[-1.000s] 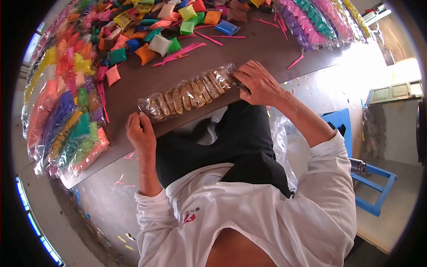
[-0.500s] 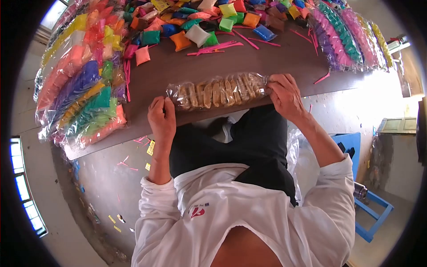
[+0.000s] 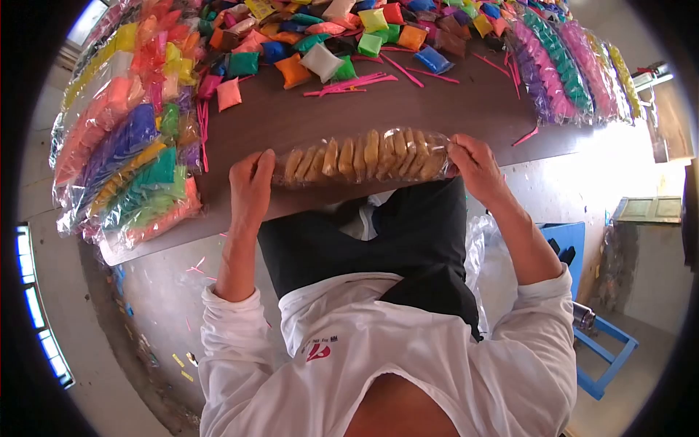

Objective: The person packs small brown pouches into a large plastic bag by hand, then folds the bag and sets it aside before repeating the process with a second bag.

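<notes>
A long clear plastic bag (image 3: pixel 364 156) with a row of tan packets inside is stretched between my hands, over the table's near edge. My left hand (image 3: pixel 252 178) is closed on its left end, thumb on top. At the other end, my right hand (image 3: pixel 475 164) pinches the gathered plastic. The packets stand side by side, slightly tilted, and show through the clear film.
The brown table (image 3: pixel 247 131) bears a heap of small colourful packets (image 3: pixel 320 62) at the back and pink ties (image 3: pixel 349 84) before it. Filled bags lie at left (image 3: pixel 131 146) and right (image 3: pixel 557 73). A blue stool (image 3: pixel 608 357) stands at lower right.
Both hands have moved apart, the left one further left and the right one slightly right. The bag between them is now pulled longer, its packets more spread and leaning.
</notes>
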{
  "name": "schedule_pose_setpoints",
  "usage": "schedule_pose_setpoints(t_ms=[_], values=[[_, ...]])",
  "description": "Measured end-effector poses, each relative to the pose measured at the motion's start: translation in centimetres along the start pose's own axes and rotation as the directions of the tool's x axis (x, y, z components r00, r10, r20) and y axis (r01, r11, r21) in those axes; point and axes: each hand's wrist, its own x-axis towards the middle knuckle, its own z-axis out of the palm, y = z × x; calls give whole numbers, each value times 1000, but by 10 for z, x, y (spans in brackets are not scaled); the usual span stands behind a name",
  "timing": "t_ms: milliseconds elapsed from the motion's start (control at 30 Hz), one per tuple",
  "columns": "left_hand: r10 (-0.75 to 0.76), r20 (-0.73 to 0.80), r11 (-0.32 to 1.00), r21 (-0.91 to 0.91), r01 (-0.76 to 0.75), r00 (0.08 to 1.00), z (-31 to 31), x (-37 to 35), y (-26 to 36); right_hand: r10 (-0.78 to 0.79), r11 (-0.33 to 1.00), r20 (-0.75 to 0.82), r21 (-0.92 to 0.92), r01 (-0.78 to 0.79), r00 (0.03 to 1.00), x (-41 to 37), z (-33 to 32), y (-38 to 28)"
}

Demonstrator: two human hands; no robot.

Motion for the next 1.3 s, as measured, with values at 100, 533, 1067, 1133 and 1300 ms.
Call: schedule_pose_setpoints(t_ms=[100,533,1067,1133,1300], values=[[-15,47,1000,15,14,999,3,16,-6,216,972,25,91,-217,976,12,-3,-5],[-55,-86,977,-210,35,995,-16,62,-46,335,909,-50,-245,-336,941,66,-28,-3],[397,-147,896,278,-347,906,7,33,-40,-521,381,269,-775,503,810,41,24,-24],[377,-135,899,293,-327,916,6,32,-37,-568,386,270,-746,542,777,41,24,-44],[430,-161,876,311,-368,889,8,35,-40,-641,329,375,-654,681,670,53,57,-81]])
